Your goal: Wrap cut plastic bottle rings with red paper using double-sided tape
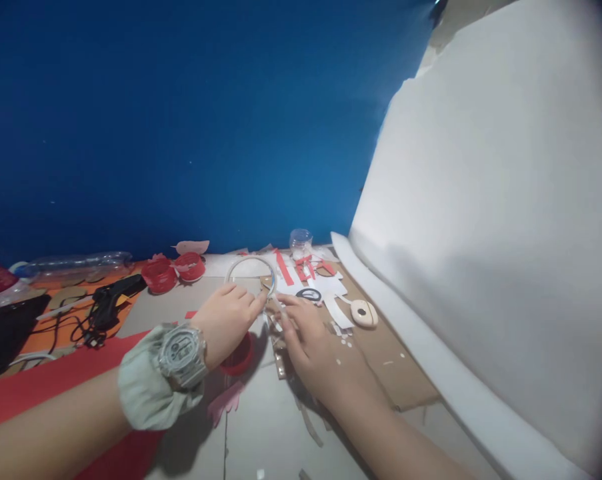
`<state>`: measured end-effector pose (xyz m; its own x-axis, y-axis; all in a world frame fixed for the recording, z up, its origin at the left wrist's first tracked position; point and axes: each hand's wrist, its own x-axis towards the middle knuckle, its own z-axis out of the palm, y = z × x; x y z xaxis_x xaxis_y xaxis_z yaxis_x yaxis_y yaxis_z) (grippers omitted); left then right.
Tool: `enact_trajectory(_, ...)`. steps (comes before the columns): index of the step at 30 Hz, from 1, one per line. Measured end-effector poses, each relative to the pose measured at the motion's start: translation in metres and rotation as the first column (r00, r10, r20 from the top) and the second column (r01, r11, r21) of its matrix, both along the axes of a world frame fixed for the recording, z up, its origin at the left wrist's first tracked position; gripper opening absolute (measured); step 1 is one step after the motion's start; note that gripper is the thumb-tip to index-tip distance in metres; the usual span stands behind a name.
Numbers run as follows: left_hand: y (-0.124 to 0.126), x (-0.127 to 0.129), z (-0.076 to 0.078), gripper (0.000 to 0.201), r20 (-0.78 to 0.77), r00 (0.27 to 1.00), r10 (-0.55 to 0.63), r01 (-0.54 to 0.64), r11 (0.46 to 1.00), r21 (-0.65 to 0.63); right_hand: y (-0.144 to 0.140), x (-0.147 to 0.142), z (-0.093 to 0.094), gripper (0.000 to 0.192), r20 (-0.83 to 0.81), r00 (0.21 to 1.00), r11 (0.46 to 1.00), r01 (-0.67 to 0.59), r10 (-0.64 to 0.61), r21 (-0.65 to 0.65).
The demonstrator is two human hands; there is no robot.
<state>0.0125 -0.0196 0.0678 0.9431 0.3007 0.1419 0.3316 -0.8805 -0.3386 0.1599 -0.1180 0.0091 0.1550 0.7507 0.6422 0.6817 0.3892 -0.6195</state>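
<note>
A thin white ring stands up in front of me. My left hand, with a clear digital watch and a pale green scrunchie at the wrist, is closed on its lower edge. The fingers of my right hand are pinched together at the ring's lower right, where a small pale piece shows; its kind is not clear. Under my left hand lies a red ring-shaped piece, partly hidden. A pink paper cut-out is on the tiled floor just nearer to me.
Brown cardboard carries paper scraps, a black oval ring and a cream round device. At left are a black glue gun, red rings, red sheet and plastic bottle. White board stands right.
</note>
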Motion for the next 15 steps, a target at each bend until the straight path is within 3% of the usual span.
enact_trajectory(15, -0.001, 0.019, 0.002, 0.041, -0.046, 0.999, 0.028, -0.028, 1.0, 0.009, 0.005, 0.009, 0.0, 0.02, -0.104, 0.99, 0.994, 0.091, -0.097, -0.059)
